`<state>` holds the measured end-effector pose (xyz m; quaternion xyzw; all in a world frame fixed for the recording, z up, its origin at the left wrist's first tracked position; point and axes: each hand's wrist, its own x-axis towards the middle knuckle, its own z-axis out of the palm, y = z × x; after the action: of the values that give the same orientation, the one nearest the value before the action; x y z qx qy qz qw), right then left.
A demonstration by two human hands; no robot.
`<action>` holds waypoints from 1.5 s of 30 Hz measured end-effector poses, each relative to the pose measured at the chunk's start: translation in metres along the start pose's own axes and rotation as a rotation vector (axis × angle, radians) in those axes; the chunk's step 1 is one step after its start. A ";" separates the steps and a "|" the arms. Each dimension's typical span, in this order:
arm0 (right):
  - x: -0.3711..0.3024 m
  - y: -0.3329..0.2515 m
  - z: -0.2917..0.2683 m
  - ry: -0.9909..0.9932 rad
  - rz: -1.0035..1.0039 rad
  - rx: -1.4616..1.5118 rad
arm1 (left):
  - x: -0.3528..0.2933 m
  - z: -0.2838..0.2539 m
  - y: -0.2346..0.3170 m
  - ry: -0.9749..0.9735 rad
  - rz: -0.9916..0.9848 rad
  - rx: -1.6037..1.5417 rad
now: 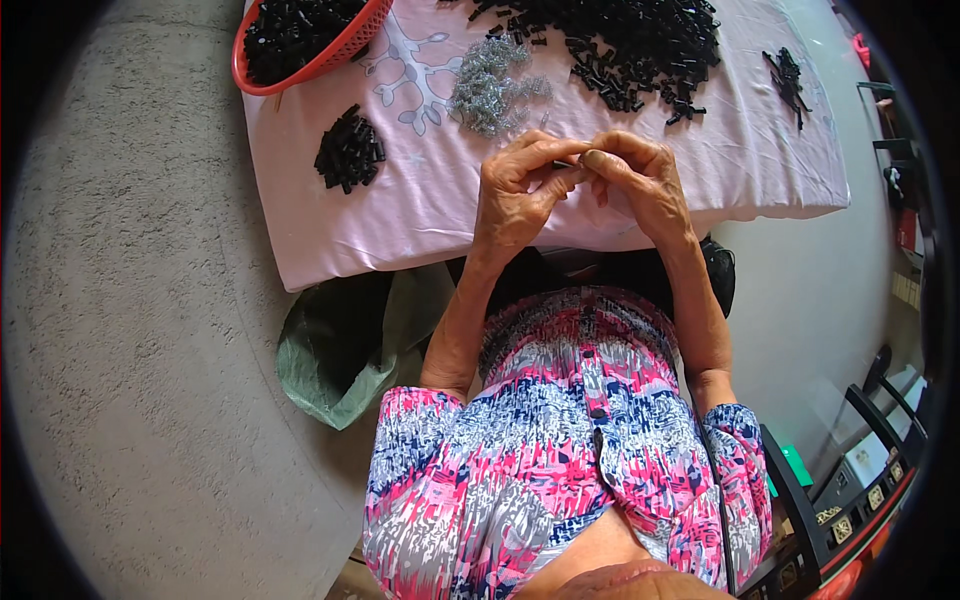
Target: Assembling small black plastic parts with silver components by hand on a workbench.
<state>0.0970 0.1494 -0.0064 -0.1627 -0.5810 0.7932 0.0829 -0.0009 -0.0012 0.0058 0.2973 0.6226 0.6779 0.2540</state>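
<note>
Both my hands meet above the near edge of the cloth-covered table, fingertips pinched together. My left hand [520, 190] and my right hand [645, 180] are closed around a small black piece [564, 165], of which only a dark sliver shows between the fingers. Just beyond them lies a heap of small clear or silvery parts [490, 88], perhaps springs, too fine to tell. Farther back spreads a large pile of short black tubular pieces [640, 50]. To the left sits a smaller pile of similar black pieces [349, 150].
A red plastic basket [310, 65] full of black pieces stands at the far left of the pink patterned cloth [420, 220]. Thin black parts [788, 82] lie at the far right. Below the table's left edge hangs or stands an open green sack [340, 370]. Chairs [870, 430] are at right.
</note>
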 end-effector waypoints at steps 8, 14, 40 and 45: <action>-0.002 -0.004 0.002 -0.013 0.032 -0.040 | -0.001 -0.002 -0.005 0.010 0.030 -0.075; 0.000 -0.003 0.004 -0.021 -0.012 -0.026 | -0.003 0.004 -0.015 0.125 0.078 -0.091; -0.019 -0.003 0.012 0.092 -0.066 0.143 | -0.025 -0.013 -0.015 0.111 -0.248 -0.696; -0.026 -0.003 0.013 0.090 -0.091 0.130 | -0.028 -0.011 -0.017 0.068 -0.271 -0.863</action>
<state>0.1161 0.1308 0.0045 -0.1660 -0.5310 0.8163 0.1554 0.0098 -0.0275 -0.0142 0.0573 0.3242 0.8455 0.4205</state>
